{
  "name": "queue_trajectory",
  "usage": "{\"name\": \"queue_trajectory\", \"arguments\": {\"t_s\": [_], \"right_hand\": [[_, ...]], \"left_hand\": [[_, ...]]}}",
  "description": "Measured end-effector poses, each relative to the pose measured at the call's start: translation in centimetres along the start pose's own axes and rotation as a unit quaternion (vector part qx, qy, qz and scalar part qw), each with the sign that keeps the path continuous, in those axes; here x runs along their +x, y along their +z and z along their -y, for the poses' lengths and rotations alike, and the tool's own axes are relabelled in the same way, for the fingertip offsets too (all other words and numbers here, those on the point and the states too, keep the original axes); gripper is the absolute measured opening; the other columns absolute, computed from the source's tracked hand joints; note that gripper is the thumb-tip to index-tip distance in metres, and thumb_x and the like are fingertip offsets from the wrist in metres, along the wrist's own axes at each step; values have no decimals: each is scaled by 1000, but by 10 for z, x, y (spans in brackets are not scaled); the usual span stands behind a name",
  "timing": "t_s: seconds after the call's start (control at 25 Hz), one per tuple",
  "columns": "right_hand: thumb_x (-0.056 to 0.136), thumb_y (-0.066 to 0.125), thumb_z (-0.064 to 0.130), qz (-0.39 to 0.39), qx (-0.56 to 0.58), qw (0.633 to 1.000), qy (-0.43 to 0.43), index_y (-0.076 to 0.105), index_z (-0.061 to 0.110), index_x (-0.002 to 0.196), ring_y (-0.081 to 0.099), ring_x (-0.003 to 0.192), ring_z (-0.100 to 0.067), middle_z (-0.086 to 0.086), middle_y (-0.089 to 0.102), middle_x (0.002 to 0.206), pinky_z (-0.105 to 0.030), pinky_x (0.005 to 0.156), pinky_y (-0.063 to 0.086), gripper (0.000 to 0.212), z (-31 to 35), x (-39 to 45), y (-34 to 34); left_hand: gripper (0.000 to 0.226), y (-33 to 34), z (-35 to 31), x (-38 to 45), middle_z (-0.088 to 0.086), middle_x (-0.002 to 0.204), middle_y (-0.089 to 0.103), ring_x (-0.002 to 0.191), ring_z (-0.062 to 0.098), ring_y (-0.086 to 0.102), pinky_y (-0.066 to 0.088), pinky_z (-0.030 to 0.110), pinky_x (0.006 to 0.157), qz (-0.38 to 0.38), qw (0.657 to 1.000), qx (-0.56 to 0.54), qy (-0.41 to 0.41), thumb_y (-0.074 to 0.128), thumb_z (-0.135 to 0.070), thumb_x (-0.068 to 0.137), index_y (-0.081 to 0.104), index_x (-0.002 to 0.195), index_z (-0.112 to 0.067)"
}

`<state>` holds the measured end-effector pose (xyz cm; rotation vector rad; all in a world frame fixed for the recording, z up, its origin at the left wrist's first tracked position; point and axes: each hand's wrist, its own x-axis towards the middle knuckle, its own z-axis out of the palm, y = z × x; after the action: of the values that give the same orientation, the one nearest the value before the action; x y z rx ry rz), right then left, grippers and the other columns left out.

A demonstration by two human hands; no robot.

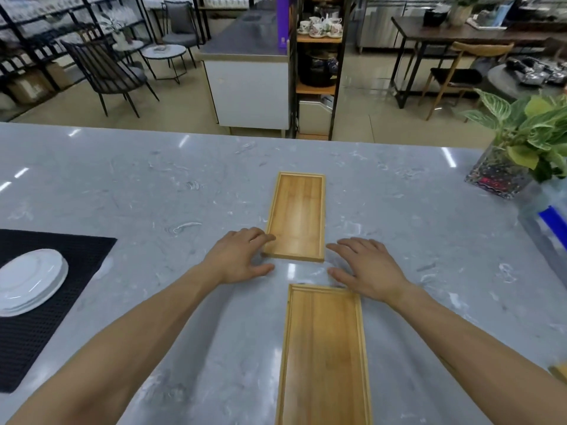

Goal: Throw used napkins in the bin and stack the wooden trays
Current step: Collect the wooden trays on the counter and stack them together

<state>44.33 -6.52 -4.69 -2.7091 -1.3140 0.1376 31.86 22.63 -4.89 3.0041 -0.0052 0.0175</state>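
Two empty wooden trays lie end to end on the grey marble counter (153, 194). The far tray (297, 214) sits in the middle of the counter. The near tray (324, 354) runs down to the bottom edge of the view. My left hand (241, 262) is spread open at the far tray's near left corner, fingertips touching its rim. My right hand (368, 266) is open just right of the far tray's near right corner, above the near tray's top right corner. No napkins or bin are in view.
A stack of white plates (29, 280) rests on a black mat (61, 286) at the left. A potted plant in a glass vase (503, 173) stands at the right, with a blue-and-clear object (549, 222) in front of it. A wooden corner (560, 372) shows at the right edge.
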Motion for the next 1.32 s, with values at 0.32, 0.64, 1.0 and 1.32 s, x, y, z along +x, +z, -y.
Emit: {"name": "queue_trajectory", "arguments": {"t_s": [0.32,0.64,1.0,1.32], "right_hand": [[85,24,74,69,-7,989,132,15,26,150,1,147,-30,-1,17,160,-62,113,3,81,-12,94,18],[92,47,39,62,124,965,223,45,25,136,13,143,-34,-7,24,158,-49,116,14,47,-8,128,27],[74,53,-13,-60,564,780,263,69,34,109,70,84,-17,5,71,91,-36,72,60,61,8,101,-20],[78,69,-8,37,660,716,225,56,21,124,70,95,-25,-9,66,111,-35,65,60,56,11,5,-52]], "left_hand": [[69,12,38,83,8,134,50,124,30,46,36,46,100,30,989,-17,-147,43,-65,88,39,141,-22],[27,27,23,113,9,115,49,115,33,37,36,41,92,28,951,-158,-264,51,-36,89,67,104,-19],[35,-3,-16,85,-8,81,75,74,9,71,60,27,65,-117,730,-576,-349,61,0,81,73,108,-19],[45,-53,-49,20,9,99,72,90,22,70,58,38,72,30,634,-699,-330,68,10,75,63,117,-8]]}}
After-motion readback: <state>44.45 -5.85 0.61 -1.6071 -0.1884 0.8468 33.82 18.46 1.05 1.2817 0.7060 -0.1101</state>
